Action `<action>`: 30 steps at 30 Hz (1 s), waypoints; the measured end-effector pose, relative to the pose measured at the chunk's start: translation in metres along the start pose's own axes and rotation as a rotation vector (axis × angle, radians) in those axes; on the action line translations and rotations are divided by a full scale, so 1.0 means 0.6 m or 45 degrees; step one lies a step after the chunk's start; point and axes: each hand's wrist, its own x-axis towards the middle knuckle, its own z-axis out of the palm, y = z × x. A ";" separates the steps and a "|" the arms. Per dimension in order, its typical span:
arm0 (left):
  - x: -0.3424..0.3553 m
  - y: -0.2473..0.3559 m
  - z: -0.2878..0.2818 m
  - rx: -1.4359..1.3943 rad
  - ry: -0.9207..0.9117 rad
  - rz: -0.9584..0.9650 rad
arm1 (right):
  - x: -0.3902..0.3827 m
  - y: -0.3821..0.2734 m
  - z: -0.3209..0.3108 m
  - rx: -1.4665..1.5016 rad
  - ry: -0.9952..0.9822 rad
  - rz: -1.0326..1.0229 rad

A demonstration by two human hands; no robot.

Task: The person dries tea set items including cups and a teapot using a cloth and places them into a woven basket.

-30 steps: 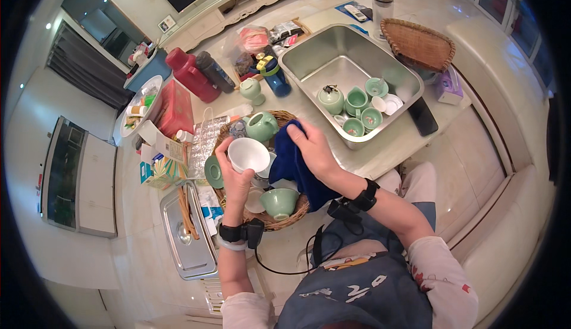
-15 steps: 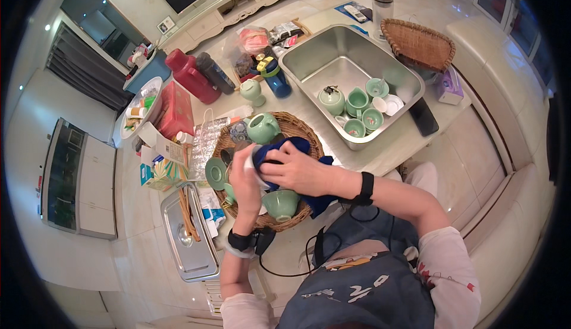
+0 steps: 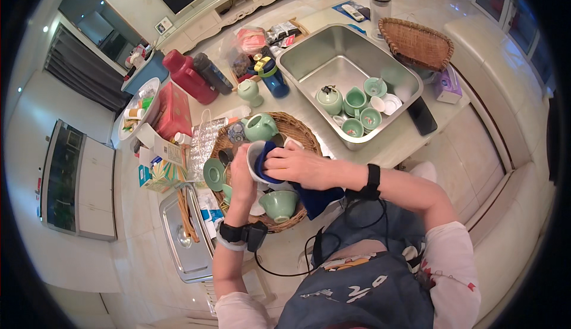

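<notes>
My left hand (image 3: 240,177) is closed around a white cup (image 3: 253,153), tilted with its mouth towards my right hand. My right hand (image 3: 300,167) grips a dark blue cloth (image 3: 320,201), part of it pushed into the cup's mouth and the rest hanging down to the right. Both hands are above a round wicker basket (image 3: 310,137). In the basket are a pale green teapot (image 3: 260,128), a green bowl (image 3: 278,205) near its front and a green saucer (image 3: 213,174) at its left. My hands hide the basket's middle.
Right of the basket stands a steel basin (image 3: 315,70) with green cups (image 3: 355,98) and a lidded pot (image 3: 329,100). A phone (image 3: 422,116) lies beside it. Flasks (image 3: 190,76) stand at the back left; a steel lid (image 3: 185,234) with chopsticks (image 3: 188,216) lies at front left.
The white cup has turned, so its rim and inside show more. The blue cloth has shifted, with less of it above my right hand and more hanging below.
</notes>
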 end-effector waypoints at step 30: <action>-0.077 0.023 -0.018 -0.220 -0.224 -0.086 | -0.117 0.220 -0.282 0.227 0.302 1.337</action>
